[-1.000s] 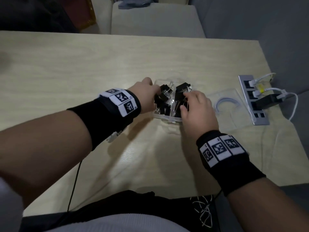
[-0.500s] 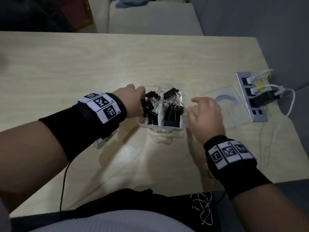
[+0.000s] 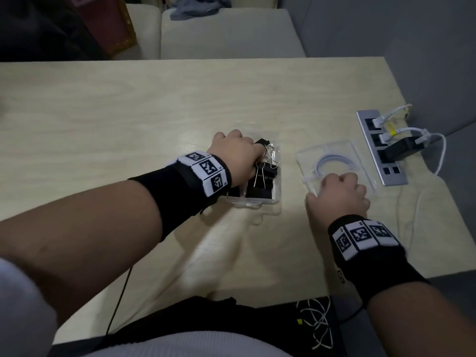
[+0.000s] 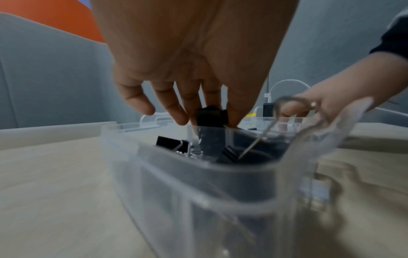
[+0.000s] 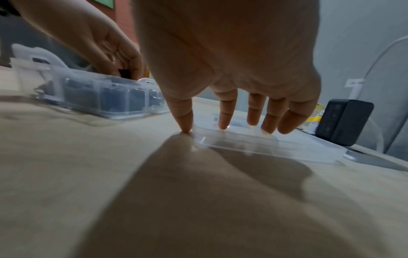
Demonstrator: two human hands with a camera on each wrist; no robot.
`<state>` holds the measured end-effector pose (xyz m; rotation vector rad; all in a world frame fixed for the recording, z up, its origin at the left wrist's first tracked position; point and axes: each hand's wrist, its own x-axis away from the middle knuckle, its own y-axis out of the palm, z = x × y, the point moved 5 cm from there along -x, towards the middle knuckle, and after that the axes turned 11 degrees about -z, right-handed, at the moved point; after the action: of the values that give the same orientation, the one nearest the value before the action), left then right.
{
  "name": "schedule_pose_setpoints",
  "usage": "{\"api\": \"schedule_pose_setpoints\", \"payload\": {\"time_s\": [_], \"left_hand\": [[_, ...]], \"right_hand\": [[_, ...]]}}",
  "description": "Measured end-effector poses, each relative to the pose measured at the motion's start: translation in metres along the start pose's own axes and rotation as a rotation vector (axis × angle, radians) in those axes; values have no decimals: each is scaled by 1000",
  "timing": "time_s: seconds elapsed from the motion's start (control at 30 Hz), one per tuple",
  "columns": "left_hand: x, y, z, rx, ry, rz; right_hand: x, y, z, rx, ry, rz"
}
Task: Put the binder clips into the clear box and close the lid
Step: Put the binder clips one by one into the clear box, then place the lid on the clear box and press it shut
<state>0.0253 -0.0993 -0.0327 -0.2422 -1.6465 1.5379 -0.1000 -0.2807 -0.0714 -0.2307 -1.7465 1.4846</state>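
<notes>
The clear box (image 3: 277, 184) sits mid-table with several black binder clips (image 3: 262, 176) in it, some wire handles sticking up. My left hand (image 3: 239, 155) is over the box's left half. In the left wrist view my left hand (image 4: 209, 120) pinches a black binder clip (image 4: 212, 117) between thumb and fingers just above the box rim (image 4: 198, 167). The clear lid (image 3: 332, 153) lies flat to the right of the box. My right hand (image 3: 337, 191) rests on its near edge. In the right wrist view its fingertips (image 5: 223, 125) touch the lid (image 5: 264, 146), the thumb at its corner.
A silver power strip (image 3: 381, 148) with a black adapter (image 3: 399, 150) and white cables lies right of the lid, near the table's right edge. A pale cushioned seat (image 3: 226, 34) stands beyond the far edge. Bare tabletop (image 3: 103, 124) stretches left.
My right hand has left the box and moved right onto the lid. My left hand has shifted over the box and now pinches a clip.
</notes>
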Motion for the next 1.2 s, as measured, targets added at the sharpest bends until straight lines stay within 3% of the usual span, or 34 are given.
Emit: {"api": "schedule_pose_setpoints", "payload": {"time_s": [0.23, 0.43, 0.67, 0.83, 0.97, 1.2], "left_hand": [[-8, -15, -4, 136, 41, 13], [-10, -38, -5, 185, 54, 170], [-6, -44, -3, 393, 72, 308], [-16, -23, -2, 221, 21, 113], [-16, -20, -5, 65, -32, 35], [-10, -33, -21, 183, -58, 99]], "right_hand": [[3, 2, 0, -53, -18, 5], [4, 4, 1, -62, -24, 33], [5, 4, 1, -61, -26, 49], [5, 5, 1, -59, -33, 56], [4, 6, 2, -71, -35, 59], [5, -2, 4, -177, -23, 18]]}}
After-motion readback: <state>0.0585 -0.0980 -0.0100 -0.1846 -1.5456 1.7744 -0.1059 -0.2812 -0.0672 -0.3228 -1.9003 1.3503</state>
